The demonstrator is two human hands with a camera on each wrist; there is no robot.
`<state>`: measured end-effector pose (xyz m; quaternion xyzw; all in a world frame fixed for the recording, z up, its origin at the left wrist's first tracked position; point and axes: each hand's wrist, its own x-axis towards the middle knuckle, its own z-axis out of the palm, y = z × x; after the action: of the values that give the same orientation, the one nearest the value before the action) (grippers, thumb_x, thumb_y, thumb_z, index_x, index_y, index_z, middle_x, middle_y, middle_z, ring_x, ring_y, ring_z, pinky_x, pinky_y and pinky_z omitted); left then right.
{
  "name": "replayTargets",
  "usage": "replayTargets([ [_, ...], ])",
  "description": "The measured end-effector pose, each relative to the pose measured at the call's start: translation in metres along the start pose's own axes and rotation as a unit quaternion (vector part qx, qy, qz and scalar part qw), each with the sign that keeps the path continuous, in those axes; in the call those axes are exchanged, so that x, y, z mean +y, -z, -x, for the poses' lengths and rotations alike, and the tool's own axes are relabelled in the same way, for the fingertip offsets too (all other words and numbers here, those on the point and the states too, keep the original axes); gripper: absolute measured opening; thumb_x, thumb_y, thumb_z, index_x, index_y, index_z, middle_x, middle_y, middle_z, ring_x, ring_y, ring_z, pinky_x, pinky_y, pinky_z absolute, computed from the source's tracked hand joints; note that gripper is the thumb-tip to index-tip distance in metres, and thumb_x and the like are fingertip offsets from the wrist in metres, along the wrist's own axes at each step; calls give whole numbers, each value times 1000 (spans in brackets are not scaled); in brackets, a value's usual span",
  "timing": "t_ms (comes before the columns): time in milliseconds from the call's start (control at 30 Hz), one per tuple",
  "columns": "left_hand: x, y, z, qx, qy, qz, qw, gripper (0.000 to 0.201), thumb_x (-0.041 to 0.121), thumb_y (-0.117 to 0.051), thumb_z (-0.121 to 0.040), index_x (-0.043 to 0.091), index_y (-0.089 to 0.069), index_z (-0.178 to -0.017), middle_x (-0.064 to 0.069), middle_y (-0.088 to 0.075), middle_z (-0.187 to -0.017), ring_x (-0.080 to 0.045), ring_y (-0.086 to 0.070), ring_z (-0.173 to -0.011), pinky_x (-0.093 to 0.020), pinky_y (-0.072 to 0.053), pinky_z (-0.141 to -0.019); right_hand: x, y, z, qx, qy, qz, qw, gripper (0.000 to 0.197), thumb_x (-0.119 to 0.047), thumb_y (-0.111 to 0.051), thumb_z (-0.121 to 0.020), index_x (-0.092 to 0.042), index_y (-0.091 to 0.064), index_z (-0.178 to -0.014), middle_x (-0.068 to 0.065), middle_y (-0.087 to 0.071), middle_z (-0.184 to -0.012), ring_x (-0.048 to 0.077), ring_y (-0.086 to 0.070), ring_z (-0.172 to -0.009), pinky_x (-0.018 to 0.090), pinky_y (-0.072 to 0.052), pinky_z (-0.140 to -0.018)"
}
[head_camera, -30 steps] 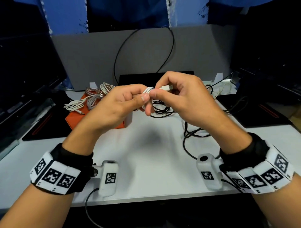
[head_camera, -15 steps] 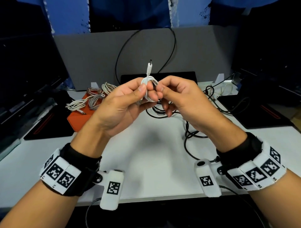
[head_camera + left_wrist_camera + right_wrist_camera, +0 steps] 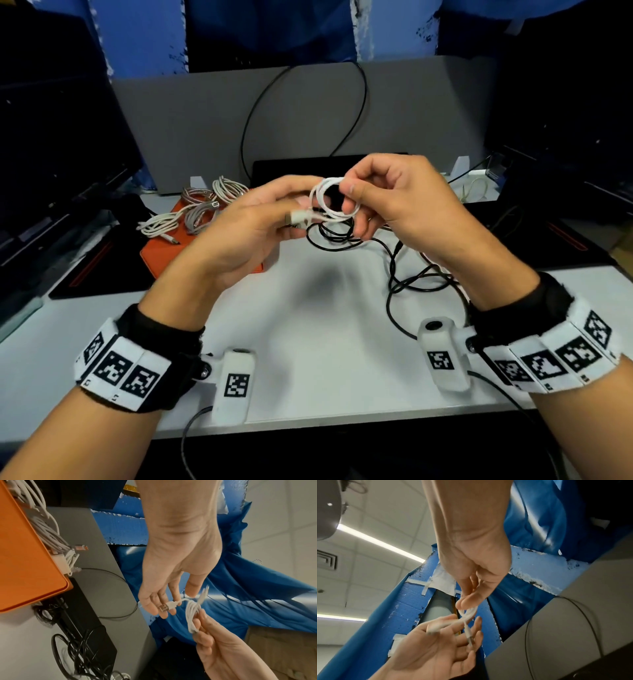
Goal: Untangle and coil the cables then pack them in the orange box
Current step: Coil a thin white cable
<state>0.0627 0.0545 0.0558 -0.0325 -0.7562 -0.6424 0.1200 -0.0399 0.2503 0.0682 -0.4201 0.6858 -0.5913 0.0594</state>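
A small white cable coil point(image 3: 329, 202) is pinched between the thumb and fingers of my right hand point(image 3: 352, 196), above the middle of the table. Its USB plug point(image 3: 165, 607) lies across the straight fingers of my left hand point(image 3: 291, 214), with the thumb apart from it. The right wrist view shows the coil point(image 3: 469, 614) under my right thumb and its thin second plug point(image 3: 470, 638) hanging over the left palm. The orange box point(image 3: 161, 248) stands at the left rear, with several pale coiled cables point(image 3: 202, 209) on it.
Tangled black cables point(image 3: 397, 270) lie on the white table point(image 3: 325, 325) below and right of my hands. A black flat device point(image 3: 274, 168) and a grey partition point(image 3: 308, 113) stand behind. Dark mats flank the table on both sides.
Both hands pinched the coil with a plug pointing up. Now my left fingers have straightened and only carry the USB plug, while my right hand holds the coil, turned face-on.
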Motion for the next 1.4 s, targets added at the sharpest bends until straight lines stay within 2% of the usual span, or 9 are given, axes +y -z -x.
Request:
replayTargets([
  [100, 8, 5, 3, 0, -12, -53, 999, 31, 20, -47, -107, 13, -66, -130, -11, -71, -124, -28, -65, -120, -48, -44, -108, 0, 2, 0, -15, 0, 95, 995, 16, -14, -67, -100, -12, -70, -85, 6, -73, -72, 22, -70, -54, 35, -58, -56],
  [167, 10, 1, 6, -19, -34, -152, 988, 26, 23, -53, -106, 16, -71, -123, -5, -75, -115, -22, -69, -109, -34, -51, -101, 0, -1, 2, -26, -7, 152, 988, 16, -19, -69, -99, -17, -70, -83, 4, -74, -71, 17, -70, -53, 29, -56, -54],
  [367, 3, -11, 3, 21, -58, -261, 963, 12, 21, -67, -98, 19, -76, -104, 4, -77, -87, -9, -73, -80, -21, -56, -75, 2, -8, 2, -29, -11, 145, 989, 13, -20, -69, -99, -12, -73, -89, 2, -74, -73, 14, -67, -51, 25, -53, -52],
  [500, 5, -5, 2, 74, -73, -228, 968, 14, 19, -64, -100, 13, -76, -104, -6, -78, -86, -24, -73, -80, -30, -60, -76, 8, -8, -2, -30, -25, -14, 999, 9, -7, -69, -97, -3, -75, -103, 14, -75, -83, 20, -70, -66, 30, -59, -63],
  [667, 3, 0, -1, 104, -77, -178, 975, 14, 20, -65, -100, 12, -76, -104, -10, -78, -88, -35, -74, -85, -50, -61, -85, 15, -14, -3, -7, -40, -29, 999, 11, -10, -67, -99, -6, -77, -101, 14, -75, -80, 17, -75, -74, 26, -60, -73],
  [933, 0, -11, -4, 126, -57, -78, 987, 17, 12, -62, -100, 1, -73, -107, -19, -77, -92, -37, -75, -83, -44, -63, -82, 17, -20, -5, 33, -32, -144, 989, 23, -11, -58, -105, -6, -74, -120, 15, -78, -95, 17, -76, -83, 22, -58, -75],
  [1133, -4, -19, -5, 167, -67, -62, 982, 13, 13, -62, -100, 8, -75, -100, -17, -77, -90, -43, -73, -84, -40, -64, -77, 29, -30, -4, 82, 36, -14, 996, 32, -15, -62, -103, -10, -69, -134, 6, -80, -91, 15, -77, -82, 29, -61, -79],
  [1233, -6, -22, -4, 157, -67, -57, 984, 13, 13, -62, -101, 9, -75, -101, -16, -78, -91, -44, -73, -85, -43, -63, -80, 28, -29, -4, 71, 15, -8, 997, 26, -17, -58, -106, -12, -73, -126, 7, -80, -89, 16, -77, -79, 29, -61, -77],
  [1400, -4, -22, -3, 142, -69, -84, 984, 17, 11, -61, -101, 2, -73, -108, -17, -77, -93, -40, -74, -83, -43, -63, -81, 21, -19, -4, 24, -85, -172, 981, 19, -19, -59, -105, -11, -76, -102, 14, -80, -92, 15, -74, -74, 22, -59, -70],
])
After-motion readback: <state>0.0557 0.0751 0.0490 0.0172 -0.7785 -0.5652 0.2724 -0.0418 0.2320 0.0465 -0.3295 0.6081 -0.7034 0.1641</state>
